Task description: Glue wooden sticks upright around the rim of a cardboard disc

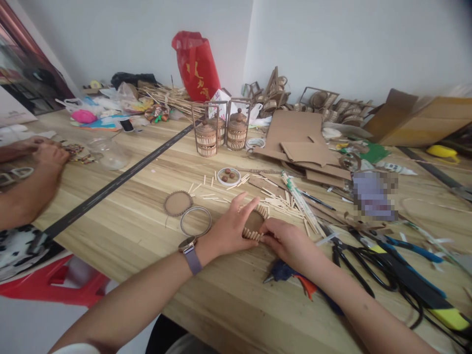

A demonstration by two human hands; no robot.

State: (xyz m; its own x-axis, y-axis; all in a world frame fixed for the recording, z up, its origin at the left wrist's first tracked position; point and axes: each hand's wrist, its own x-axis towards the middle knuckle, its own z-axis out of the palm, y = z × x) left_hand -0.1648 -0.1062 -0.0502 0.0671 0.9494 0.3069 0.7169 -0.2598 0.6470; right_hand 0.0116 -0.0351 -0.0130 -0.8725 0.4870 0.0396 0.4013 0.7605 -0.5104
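A small round basket (252,233) with short pale sticks standing around its brown base is between my hands on the wooden table. My left hand (231,227) curves around its left side, thumb in front and fingers behind, gripping it. At its front right edge my right hand (282,237) has its fingers pinched together; whether a stick is in the pinch is hidden. A blue glue gun (280,271) lies under my right forearm. Left of my hands are a white ring (195,221) and a brown cardboard disc (178,203). Loose short sticks (278,200) are scattered behind.
Finished lidded baskets (206,139) in frames stand farther back. Cardboard sheets (300,132), scissors (348,260), blue-handled pliers (409,246) and a black-and-yellow cutter (416,280) lie to the right. Another person's hands (49,151) work at the left. A red bag (195,66) leans against the wall.
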